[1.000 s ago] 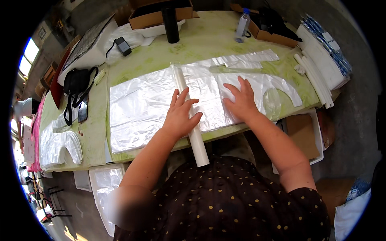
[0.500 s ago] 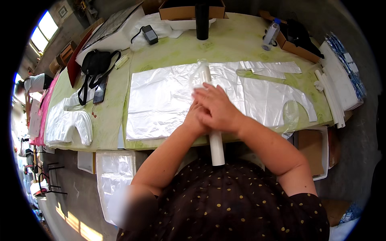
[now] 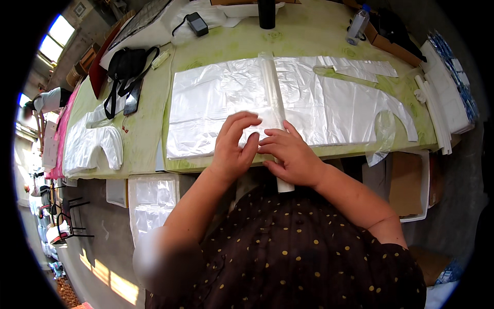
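A white tube lies across a wide stack of clear plastic bags spread on the green table. My left hand rests on the plastic just left of the tube's near end, fingers bent and pinching at the film. Close beside it, my right hand lies over the tube's near end, fingertips meeting the left hand's fingers. The tube's end sticks out past the table edge below my right hand.
A black bag and a pile of finished plastic bags lie at the left. A black bottle, a charger and a clear bottle stand at the back. Boxes sit under the right edge.
My hands, spread apart flat on the plastic a second ago, have come together at the tube's near end. The view has shifted so the table sits higher and more to the right.
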The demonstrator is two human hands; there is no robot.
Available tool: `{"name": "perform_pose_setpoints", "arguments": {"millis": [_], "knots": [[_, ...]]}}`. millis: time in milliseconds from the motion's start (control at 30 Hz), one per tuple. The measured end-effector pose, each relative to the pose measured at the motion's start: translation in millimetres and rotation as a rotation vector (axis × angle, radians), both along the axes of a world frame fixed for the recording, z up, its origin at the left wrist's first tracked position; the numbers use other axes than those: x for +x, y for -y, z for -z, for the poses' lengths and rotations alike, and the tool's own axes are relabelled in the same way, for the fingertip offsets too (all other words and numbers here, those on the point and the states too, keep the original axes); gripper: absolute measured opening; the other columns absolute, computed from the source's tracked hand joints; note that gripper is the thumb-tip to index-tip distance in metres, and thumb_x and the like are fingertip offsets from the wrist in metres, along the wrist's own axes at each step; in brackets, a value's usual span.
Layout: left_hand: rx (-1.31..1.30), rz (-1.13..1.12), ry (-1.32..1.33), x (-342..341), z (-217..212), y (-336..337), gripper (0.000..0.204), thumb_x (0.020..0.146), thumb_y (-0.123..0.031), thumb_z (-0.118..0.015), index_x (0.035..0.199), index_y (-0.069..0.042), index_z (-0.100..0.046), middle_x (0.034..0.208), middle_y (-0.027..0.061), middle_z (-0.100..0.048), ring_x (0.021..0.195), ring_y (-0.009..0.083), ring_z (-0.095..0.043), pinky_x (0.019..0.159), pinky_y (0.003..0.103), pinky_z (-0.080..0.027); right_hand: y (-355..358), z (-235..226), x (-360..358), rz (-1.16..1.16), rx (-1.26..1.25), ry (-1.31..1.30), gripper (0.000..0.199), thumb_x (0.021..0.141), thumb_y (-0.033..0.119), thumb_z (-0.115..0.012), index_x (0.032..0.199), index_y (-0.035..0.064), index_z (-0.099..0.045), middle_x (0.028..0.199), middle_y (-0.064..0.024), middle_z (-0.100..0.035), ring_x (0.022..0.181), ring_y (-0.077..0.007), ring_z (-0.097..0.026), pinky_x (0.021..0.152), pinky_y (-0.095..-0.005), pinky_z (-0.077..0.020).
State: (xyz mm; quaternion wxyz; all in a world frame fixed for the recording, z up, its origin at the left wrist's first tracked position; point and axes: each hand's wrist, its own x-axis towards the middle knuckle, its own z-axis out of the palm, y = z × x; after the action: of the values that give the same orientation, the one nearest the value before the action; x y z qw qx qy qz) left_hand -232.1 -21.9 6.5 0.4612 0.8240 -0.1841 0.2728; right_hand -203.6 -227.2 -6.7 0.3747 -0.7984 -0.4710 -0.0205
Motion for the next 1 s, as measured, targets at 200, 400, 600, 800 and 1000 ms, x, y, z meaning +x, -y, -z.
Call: {"name": "perform_pose_setpoints", "arguments": {"millis": [200,400,600,800,1000], "knots": [[0.114,0.194,-0.412,42,10,3,0.028,0.097,-0.017,-0.062,0.121,-0.004,-0.068,0.134,0.0134,-0.064,0.12,0.0271,-0.062,0.1,0.036,-0.05,-4,-7,-5,-0.019,0.027,0.112,0.023,0.081,0.01,-0.072,0.104,0.0134,-0.071,0.113,-0.0028,-0.069,0.126,-0.0285,-0.056,0.119,-0.0618,-0.0237],[0.449,-0.171,-0.267,39,27,-14,0.02,0.092,-0.024,-0.069,0.106,-0.012,-0.077,0.109,0.0086,-0.071,0.106,0.031,-0.063,0.093,0.04,-0.051,11,4,-17,-0.058,0.121,0.044,0.02,0.08,0.008,-0.074,0.099,0.0138,-0.072,0.108,-0.0021,-0.069,0.121,-0.029,-0.06,0.119,-0.0613,-0.0244],[0.456,-0.269,-0.396,40,21,-27,0.023,0.092,-0.026,-0.069,0.107,-0.011,-0.079,0.109,0.0103,-0.07,0.1,0.0292,-0.065,0.091,0.039,-0.052,-8,-3,-15,-0.231,0.1,-0.024,0.017,0.08,0.011,-0.074,0.097,0.0137,-0.072,0.098,-0.0017,-0.07,0.105,-0.0257,-0.064,0.12,-0.0605,-0.0246],[0.343,-0.235,-0.783,49,-9,-48,0.027,0.093,-0.023,-0.068,0.114,-0.007,-0.075,0.107,0.0118,-0.074,0.095,0.0247,-0.071,0.084,0.036,-0.056,-51,-1,-2,-0.419,0.099,-0.116,0.014,0.083,0.018,-0.071,0.095,0.0118,-0.074,0.086,-0.0054,-0.07,0.089,-0.0265,-0.066,0.107,-0.0508,-0.0417],[0.395,-0.38,-0.5,44,-28,-60,0.024,0.09,-0.018,-0.07,0.111,-0.007,-0.068,0.113,0.0103,-0.071,0.096,0.0262,-0.07,0.083,0.038,-0.056,-74,-12,-1,-0.452,-0.013,-0.326,0.021,0.082,0.022,-0.068,0.097,0.0089,-0.076,0.083,-0.0104,-0.072,0.08,-0.03,-0.069,0.076,-0.0419,-0.0535]]}}
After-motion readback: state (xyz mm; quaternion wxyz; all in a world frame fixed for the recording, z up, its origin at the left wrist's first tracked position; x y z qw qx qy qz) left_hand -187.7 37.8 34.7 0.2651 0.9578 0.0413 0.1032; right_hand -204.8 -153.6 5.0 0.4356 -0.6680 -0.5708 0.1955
